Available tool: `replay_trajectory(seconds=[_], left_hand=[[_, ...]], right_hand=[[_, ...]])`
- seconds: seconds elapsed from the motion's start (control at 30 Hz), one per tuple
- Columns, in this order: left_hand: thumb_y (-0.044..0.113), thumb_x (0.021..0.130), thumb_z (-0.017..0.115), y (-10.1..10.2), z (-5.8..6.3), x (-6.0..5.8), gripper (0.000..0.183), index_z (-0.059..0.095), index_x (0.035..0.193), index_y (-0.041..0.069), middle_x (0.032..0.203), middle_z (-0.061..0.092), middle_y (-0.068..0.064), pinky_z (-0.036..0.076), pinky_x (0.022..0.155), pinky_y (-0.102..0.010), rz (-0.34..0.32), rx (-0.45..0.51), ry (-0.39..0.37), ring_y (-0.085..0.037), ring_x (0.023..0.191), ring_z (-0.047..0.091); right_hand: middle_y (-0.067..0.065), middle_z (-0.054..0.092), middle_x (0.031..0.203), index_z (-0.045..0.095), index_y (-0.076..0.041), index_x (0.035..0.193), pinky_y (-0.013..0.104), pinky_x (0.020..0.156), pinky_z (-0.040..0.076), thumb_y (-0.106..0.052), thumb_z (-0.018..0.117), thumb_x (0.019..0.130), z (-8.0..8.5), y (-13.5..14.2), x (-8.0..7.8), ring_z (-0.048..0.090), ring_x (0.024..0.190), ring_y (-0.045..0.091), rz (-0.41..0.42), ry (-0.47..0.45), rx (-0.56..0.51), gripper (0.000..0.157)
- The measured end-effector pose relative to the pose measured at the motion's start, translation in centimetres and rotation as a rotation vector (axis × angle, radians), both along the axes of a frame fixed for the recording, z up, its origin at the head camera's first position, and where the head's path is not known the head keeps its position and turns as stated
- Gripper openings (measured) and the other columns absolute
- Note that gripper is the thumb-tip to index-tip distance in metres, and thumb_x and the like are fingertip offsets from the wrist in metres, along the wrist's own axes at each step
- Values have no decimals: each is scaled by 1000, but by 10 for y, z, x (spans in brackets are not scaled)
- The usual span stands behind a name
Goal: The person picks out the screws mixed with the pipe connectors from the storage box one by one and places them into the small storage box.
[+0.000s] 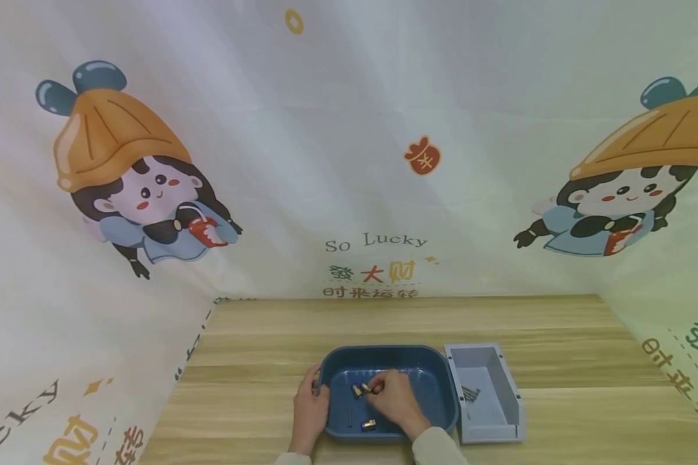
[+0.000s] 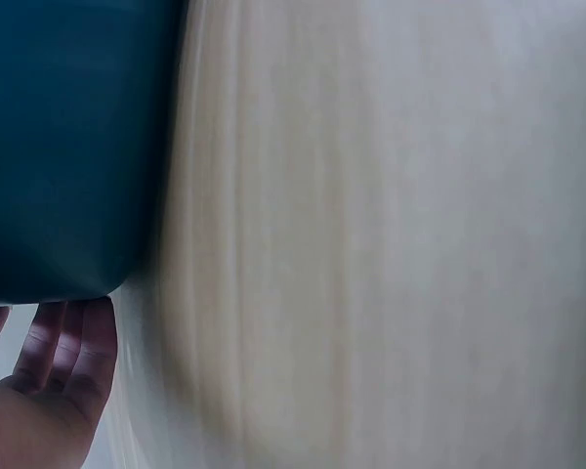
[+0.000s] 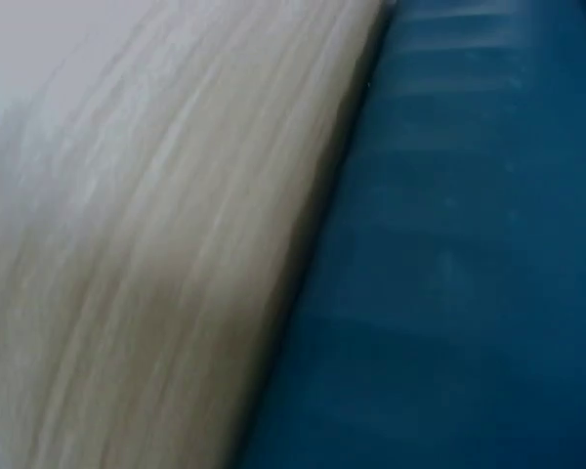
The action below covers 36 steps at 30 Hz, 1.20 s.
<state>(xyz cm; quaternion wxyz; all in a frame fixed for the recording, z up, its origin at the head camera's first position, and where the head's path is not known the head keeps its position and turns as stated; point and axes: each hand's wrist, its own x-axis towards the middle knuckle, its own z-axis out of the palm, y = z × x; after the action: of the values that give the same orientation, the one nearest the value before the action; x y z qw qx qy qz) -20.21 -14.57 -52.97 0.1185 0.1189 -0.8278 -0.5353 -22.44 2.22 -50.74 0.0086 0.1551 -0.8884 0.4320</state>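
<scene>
A dark blue plastic tray [image 1: 392,352] stands on the wooden table. At its left end my left hand [image 1: 311,413] grips the wall, thumb over the rim and fingers outside; the left wrist view shows those fingers [image 2: 96,352] against the tray's outer side. My right hand [image 1: 397,399] reaches down inside the tray, its thumb and forefinger pinching a small brass fitting [image 1: 366,387]. Right beside that lies another brass fitting [image 1: 357,391]. Nearer the front are a third fitting [image 1: 369,425] with a blue end and a thin dark screw [image 1: 349,418]. The right wrist view shows no fingers.
A grey open-front bin [image 1: 488,426] stands against the tray's right side, with several metal screws [image 1: 471,393] inside. Behind and beside the wooden table [image 1: 256,336] hangs a printed cloth [image 1: 349,161].
</scene>
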Motion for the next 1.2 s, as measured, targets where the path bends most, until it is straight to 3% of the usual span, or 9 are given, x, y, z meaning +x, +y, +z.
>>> replay_trajectory(seconds=[0.53,0.8,0.83,0.93,1.07,1.2], left_hand=[[2,82,48,3,0,-2,43,48,125,7,91,58,-12,43,57,-27,1,-16,-15,-15,71,51],[3,82,48,3,2,-2,43,48,125,7,89,57,-11,41,55,-26,0,-12,-22,-13,67,48],[2,82,48,2,2,-2,43,48,125,6,89,57,-11,40,54,-26,-3,-16,-20,-13,66,48],[3,82,48,2,2,-2,44,48,125,7,89,57,-11,40,54,-26,0,-15,-32,-13,66,48],[3,81,47,0,1,-2,44,48,125,8,91,58,-11,41,56,-27,-2,-16,-45,-14,68,49],[3,81,47,0,2,-2,45,48,125,7,92,58,-12,40,56,-27,-7,-10,-43,-14,67,49]], right_hand=[[3,63,62,68,0,73,16,52,42,-4,76,57,-4,-16,2,51,55,2,148,49,20,18],[-4,59,59,68,-3,72,16,50,41,-9,77,56,-11,-25,1,47,52,0,165,49,120,19],[-5,58,58,68,-4,71,18,50,42,-10,77,56,-12,-26,1,47,52,0,166,60,136,19],[-5,57,56,67,-5,68,35,72,49,-11,78,55,-13,-28,2,48,52,1,167,87,159,18],[-4,58,53,66,-5,66,62,90,31,-11,78,54,-12,-31,3,51,51,3,181,96,166,17],[-5,57,50,66,-6,64,60,89,33,-12,78,53,-12,-33,4,49,49,2,184,98,175,18]])
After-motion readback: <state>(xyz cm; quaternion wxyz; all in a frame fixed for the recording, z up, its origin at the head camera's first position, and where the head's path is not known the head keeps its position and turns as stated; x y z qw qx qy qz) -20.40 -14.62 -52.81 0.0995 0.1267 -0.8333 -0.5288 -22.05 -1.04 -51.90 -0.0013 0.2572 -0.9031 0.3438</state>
